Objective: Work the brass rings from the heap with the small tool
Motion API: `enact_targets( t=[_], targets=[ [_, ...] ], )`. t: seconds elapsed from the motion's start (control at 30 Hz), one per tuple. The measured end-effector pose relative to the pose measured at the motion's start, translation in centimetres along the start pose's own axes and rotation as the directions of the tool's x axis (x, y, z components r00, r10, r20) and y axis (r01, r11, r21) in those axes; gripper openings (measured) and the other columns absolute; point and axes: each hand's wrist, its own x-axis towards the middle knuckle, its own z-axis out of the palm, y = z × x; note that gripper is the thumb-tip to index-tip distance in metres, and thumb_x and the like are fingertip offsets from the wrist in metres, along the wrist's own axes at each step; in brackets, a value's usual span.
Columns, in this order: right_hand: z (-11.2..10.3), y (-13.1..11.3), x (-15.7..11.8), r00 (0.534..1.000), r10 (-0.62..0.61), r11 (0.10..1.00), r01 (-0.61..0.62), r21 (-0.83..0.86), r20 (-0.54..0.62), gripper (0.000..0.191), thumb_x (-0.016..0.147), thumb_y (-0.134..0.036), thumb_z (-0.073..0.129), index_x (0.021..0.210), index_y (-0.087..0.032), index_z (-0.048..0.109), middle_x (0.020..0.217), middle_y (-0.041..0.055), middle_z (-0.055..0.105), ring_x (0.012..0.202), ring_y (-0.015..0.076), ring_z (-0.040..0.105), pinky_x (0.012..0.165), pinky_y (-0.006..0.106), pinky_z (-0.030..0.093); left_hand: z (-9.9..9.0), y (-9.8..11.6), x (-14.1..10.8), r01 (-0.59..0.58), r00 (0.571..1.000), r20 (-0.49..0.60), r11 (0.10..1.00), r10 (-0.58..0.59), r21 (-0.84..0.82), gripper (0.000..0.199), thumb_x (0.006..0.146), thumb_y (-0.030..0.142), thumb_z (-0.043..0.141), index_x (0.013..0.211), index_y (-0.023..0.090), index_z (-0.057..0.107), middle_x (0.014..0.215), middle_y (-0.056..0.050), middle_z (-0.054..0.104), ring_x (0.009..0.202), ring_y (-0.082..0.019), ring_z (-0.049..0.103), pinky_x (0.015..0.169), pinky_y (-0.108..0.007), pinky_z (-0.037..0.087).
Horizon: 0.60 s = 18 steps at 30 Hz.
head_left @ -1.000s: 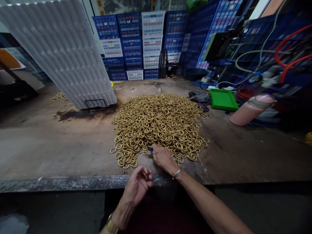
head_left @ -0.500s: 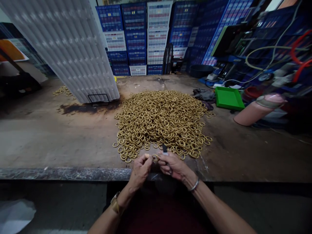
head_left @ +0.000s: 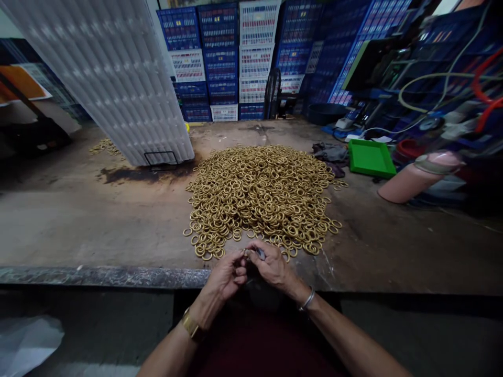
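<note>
A large heap of brass-coloured rings (head_left: 259, 188) lies on the workbench in front of me. At its near edge my left hand (head_left: 225, 278) is closed, its thumb and fingertips pinching one ring (head_left: 245, 252), mostly hidden between the hands. My right hand (head_left: 275, 269) is closed too, with its fingertips against that ring. A small grey tool (head_left: 260, 254) shows between its thumb and fingers; its kind is not clear, since the hand covers most of it.
On the worn workbench (head_left: 98, 225), a tall translucent ribbed panel stack (head_left: 129, 94) stands left in a black wire holder. A green tray (head_left: 371, 158), dark cloth (head_left: 330, 153) and pink bottle (head_left: 416, 178) are at the right. Blue and white crates (head_left: 257, 57) rise behind.
My hands have turned about the ring, and the left fingers have curled differently. The tool's dark end, which pointed away over the heap, no longer shows; only a grey part is visible.
</note>
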Motion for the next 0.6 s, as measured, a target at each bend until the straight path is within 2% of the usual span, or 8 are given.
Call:
enact_targets(
  t=[0.07, 0.13, 0.23, 0.3, 0.37, 0.43, 0.6],
  targets=[
    [-0.1, 0.3, 0.2, 0.998, 0.055, 0.998, -0.055, 0.032, -0.003, 0.017, 0.082, -0.030, 0.045, 0.078, -0.018, 0.056, 0.068, -0.0007, 0.055, 0.062, 0.0101, 0.049, 0.059, 0.021, 0.038, 0.1, -0.2, 0.0, -0.035, 0.999, -0.019, 0.998, 0.036, 0.055, 0.023, 0.063, 0.029, 0.066, 0.070, 0.013, 0.050, 0.052, 0.006, 0.045, 0.034, 0.000, 0.030, 0.034, -0.013, 0.014],
    [-0.2, 0.5, 0.4, 0.991, 0.134, 0.987, -0.132, 0.086, -0.009, 0.018, 0.081, -0.032, 0.046, 0.074, -0.017, 0.054, 0.062, -0.0023, 0.052, 0.057, 0.0091, 0.045, 0.055, 0.020, 0.037, 0.2, -0.6, -0.2, -0.141, 0.988, -0.043, 0.979, 0.149, 0.146, 0.027, 0.064, 0.035, 0.065, 0.074, 0.015, 0.050, 0.054, 0.005, 0.049, 0.036, -0.002, 0.034, 0.034, -0.013, 0.017],
    [-0.2, 0.9, 0.5, 0.959, 0.280, 0.931, -0.281, 0.232, 0.036, 0.021, 0.079, -0.037, 0.046, 0.070, -0.018, 0.050, 0.053, -0.0048, 0.046, 0.045, 0.0073, 0.039, 0.046, 0.019, 0.033, 0.3, -1.1, -0.3, -0.347, 0.930, -0.015, 0.888, 0.368, 0.300, 0.032, 0.068, 0.039, 0.062, 0.090, 0.018, 0.050, 0.060, 0.005, 0.053, 0.039, -0.004, 0.037, 0.034, -0.014, 0.022],
    [-0.1, 1.1, 0.5, 0.929, 0.355, 0.864, -0.369, 0.343, 0.105, 0.023, 0.078, -0.040, 0.046, 0.071, -0.019, 0.047, 0.050, -0.0060, 0.045, 0.039, 0.0060, 0.035, 0.040, 0.019, 0.030, 0.2, -1.4, -0.3, -0.424, 0.896, 0.050, 0.818, 0.441, 0.388, 0.034, 0.072, 0.039, 0.059, 0.097, 0.019, 0.050, 0.060, 0.005, 0.053, 0.038, -0.004, 0.035, 0.035, -0.015, 0.023],
    [0.0, 1.3, 0.5, 0.906, 0.394, 0.806, -0.421, 0.415, 0.154, 0.025, 0.077, -0.043, 0.046, 0.072, -0.019, 0.045, 0.051, -0.0067, 0.046, 0.035, 0.0050, 0.033, 0.036, 0.018, 0.027, 0.2, -1.4, -0.2, -0.442, 0.888, 0.097, 0.777, 0.450, 0.448, 0.030, 0.074, 0.040, 0.057, 0.094, 0.018, 0.051, 0.057, 0.006, 0.050, 0.038, -0.003, 0.031, 0.035, -0.016, 0.023],
    [0.1, 1.5, 0.4, 0.898, 0.408, 0.787, -0.437, 0.436, 0.163, 0.025, 0.076, -0.044, 0.046, 0.072, -0.019, 0.045, 0.051, -0.0069, 0.046, 0.034, 0.0048, 0.033, 0.035, 0.018, 0.026, 0.3, -1.3, -0.1, -0.427, 0.893, 0.095, 0.762, 0.440, 0.487, 0.027, 0.075, 0.040, 0.056, 0.088, 0.017, 0.052, 0.054, 0.007, 0.047, 0.037, -0.003, 0.029, 0.036, -0.016, 0.021],
    [0.2, 1.9, 0.7, 0.918, 0.380, 0.852, -0.394, 0.345, 0.109, 0.020, 0.077, -0.038, 0.046, 0.074, -0.018, 0.049, 0.052, -0.0061, 0.047, 0.039, 0.0058, 0.036, 0.039, 0.018, 0.028, 0.8, -1.0, -0.3, -0.386, 0.910, 0.094, 0.741, 0.404, 0.549, 0.026, 0.074, 0.041, 0.056, 0.077, 0.016, 0.050, 0.053, 0.007, 0.044, 0.038, -0.002, 0.027, 0.037, -0.016, 0.018]
  ],
)
